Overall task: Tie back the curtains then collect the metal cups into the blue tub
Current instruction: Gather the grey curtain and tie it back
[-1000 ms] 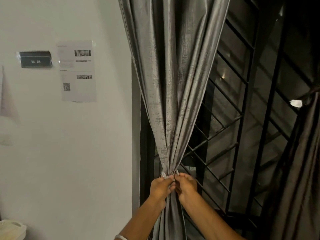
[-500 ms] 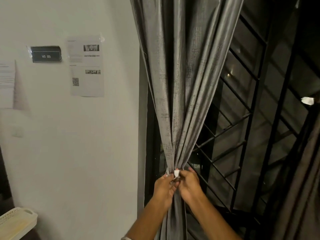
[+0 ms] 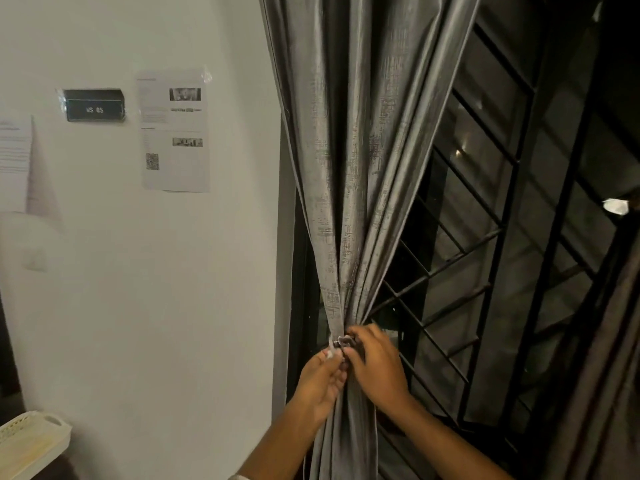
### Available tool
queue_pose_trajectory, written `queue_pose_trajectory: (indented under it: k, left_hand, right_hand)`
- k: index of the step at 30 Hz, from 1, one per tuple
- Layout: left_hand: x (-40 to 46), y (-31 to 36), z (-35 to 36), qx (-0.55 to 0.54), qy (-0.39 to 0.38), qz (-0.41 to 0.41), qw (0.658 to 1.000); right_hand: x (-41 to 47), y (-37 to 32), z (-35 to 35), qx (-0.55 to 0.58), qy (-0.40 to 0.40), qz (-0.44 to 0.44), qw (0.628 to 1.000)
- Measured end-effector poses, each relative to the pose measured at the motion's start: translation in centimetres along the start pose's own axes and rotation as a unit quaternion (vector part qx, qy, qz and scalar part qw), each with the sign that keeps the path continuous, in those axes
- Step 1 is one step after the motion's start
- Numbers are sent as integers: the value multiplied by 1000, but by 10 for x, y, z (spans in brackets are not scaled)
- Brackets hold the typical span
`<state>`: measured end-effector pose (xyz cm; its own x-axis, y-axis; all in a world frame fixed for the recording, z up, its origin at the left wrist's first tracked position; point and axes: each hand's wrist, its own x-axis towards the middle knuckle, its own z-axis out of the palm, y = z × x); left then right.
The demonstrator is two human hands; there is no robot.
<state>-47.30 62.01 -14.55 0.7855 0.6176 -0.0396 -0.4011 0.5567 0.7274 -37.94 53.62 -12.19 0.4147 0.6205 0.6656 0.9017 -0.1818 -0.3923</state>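
Observation:
A grey curtain (image 3: 349,161) hangs at the left side of the window and is gathered into a narrow bunch low down. A white tie-back (image 3: 341,341) wraps the bunch at that point. My left hand (image 3: 320,382) and my right hand (image 3: 375,365) meet at the gathered spot, and the fingers of both pinch the ends of the tie-back. A second, darker curtain (image 3: 602,358) hangs at the right edge with a white tie (image 3: 615,206) on it. No metal cups or blue tub are in view.
A black window grille (image 3: 478,271) with diagonal bars fills the space behind the curtains. The white wall (image 3: 156,289) on the left carries a black sign and taped papers. A cream plastic basket (image 3: 31,441) sits at the lower left corner.
The view has drifted so the curtain sits further right in the frame and the basket has come into view. Both hands stay on the tie-back, and the right hand's fingers have shifted over it.

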Motion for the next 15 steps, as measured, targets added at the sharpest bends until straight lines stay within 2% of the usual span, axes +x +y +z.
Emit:
queue_pose_trajectory:
  k: [4, 7, 15]
  left_hand:
    - [2, -2, -1, 23, 13, -6, 1000]
    - [-1, -5, 1, 49, 31, 15, 998]
    - [-4, -8, 0, 89, 90, 42, 991]
  right_hand:
    - [17, 1, -15, -12, -40, -23, 999]
    - [15, 2, -17, -5, -20, -27, 999]
    - [16, 6, -15, 74, 43, 79, 993]
